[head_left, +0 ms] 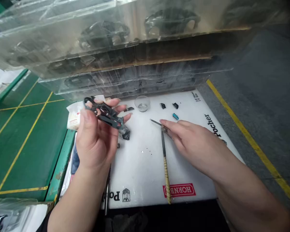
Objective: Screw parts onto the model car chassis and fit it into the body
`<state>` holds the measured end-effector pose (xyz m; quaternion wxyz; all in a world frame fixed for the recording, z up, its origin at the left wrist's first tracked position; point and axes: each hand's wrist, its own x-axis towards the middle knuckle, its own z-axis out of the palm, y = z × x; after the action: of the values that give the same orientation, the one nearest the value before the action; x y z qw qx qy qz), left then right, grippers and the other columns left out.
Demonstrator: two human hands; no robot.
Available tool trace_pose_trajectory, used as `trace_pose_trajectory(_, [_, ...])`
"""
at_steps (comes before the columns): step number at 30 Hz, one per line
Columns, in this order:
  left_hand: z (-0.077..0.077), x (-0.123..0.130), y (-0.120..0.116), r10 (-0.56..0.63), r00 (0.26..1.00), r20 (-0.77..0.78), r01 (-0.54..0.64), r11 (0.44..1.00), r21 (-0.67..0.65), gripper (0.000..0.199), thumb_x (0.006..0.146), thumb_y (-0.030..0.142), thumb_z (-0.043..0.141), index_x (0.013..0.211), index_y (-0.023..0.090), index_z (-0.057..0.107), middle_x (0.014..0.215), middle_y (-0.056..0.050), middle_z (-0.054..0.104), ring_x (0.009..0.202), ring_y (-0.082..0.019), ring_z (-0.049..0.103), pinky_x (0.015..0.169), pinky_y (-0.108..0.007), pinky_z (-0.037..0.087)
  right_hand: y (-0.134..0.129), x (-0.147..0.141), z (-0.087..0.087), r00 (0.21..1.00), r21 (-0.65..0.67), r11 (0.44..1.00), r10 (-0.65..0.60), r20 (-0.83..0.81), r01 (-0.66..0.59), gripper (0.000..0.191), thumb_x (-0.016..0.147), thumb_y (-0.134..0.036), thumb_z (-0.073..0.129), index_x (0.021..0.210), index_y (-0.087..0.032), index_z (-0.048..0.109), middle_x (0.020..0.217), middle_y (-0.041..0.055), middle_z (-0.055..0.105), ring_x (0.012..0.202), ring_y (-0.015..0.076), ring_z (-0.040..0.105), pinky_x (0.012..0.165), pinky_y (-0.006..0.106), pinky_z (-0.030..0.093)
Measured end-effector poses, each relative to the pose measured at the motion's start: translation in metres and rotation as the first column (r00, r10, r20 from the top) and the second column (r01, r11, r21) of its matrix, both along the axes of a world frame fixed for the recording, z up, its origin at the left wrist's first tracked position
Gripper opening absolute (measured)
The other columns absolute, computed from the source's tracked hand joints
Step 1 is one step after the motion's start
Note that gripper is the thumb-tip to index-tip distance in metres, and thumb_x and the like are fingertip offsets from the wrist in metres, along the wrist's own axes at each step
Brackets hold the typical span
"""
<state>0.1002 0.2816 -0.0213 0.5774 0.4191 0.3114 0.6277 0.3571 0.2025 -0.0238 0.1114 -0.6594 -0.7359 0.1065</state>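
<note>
My left hand (95, 145) is raised on the left, its fingers curled around a black plastic model car part (107, 117) with openings in it. Crumpled clear film with a dark piece (124, 131) shows at the lower end of that part. On the right, my right hand (195, 141) pinches a thin metal tool (156, 122) whose flat tip points left; its exact kind is hard to tell. Below this tool lies a brush-like stick with a yellow wrapped handle (166, 174). A small blue piece (175, 116) and two small black parts (162, 105) rest beyond my right hand.
Stacked clear plastic trays (135, 67) with dark model car bodies stand across the back. On the white printed work surface (140, 174) are a small clear cup (142, 104) and a dark rod (107, 193). A phone (74, 159) lies at left, beside a green table (26, 145).
</note>
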Motion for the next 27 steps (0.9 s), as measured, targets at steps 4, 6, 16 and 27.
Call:
trace_pose_trajectory(4, [0.003,0.012,-0.013,-0.215,0.966,0.141,0.240,0.951,-0.194,0.045,0.093,0.059,0.099,0.108,0.024,0.074,0.088,0.000,0.072,0.066,-0.013,0.062,0.059,-0.024,0.056,0.003,-0.006,0.001,0.987,-0.214,0.977,0.038,0.155,-0.004,0.045,0.120,-0.026,0.059,0.160,-0.038,0.079,0.131,0.0058,0.090,0.107,0.0339,0.088,0.078,0.043,0.068])
trace_pose_trajectory(6, [0.000,0.016,-0.017,-0.289,0.948,0.134,0.316,0.909,-0.273,0.047,0.089,0.053,0.104,0.110,0.023,0.075,0.082,0.003,0.063,0.063,-0.011,0.054,0.056,-0.021,0.048,0.002,-0.011,0.004,0.980,-0.274,0.962,0.064,0.190,-0.010,0.045,0.120,-0.033,0.062,0.164,-0.038,0.075,0.129,0.0066,0.090,0.108,0.0362,0.088,0.081,0.046,0.067])
trace_pose_trajectory(16, [-0.013,0.022,-0.018,-0.447,0.869,0.210,0.493,0.751,-0.440,0.041,0.092,0.028,0.098,0.127,0.012,0.085,0.100,-0.005,0.075,0.078,-0.012,0.065,0.069,-0.022,0.054,0.001,-0.011,0.005,0.985,-0.264,0.960,-0.053,0.167,0.096,0.032,0.116,-0.045,0.066,0.134,-0.030,0.088,0.113,0.0108,0.090,0.102,0.0408,0.085,0.078,0.048,0.058])
trace_pose_trajectory(27, [-0.019,0.018,-0.021,-0.663,0.741,0.110,0.664,0.698,-0.267,0.049,0.098,0.030,0.098,0.142,0.017,0.079,0.105,-0.005,0.078,0.079,-0.013,0.073,0.078,-0.027,0.056,0.003,-0.014,-0.008,0.373,-0.219,0.975,-0.195,-0.907,-0.024,0.050,0.112,-0.069,0.074,0.099,-0.021,0.078,0.067,-0.0028,0.059,0.060,0.0148,0.047,0.056,0.031,0.037])
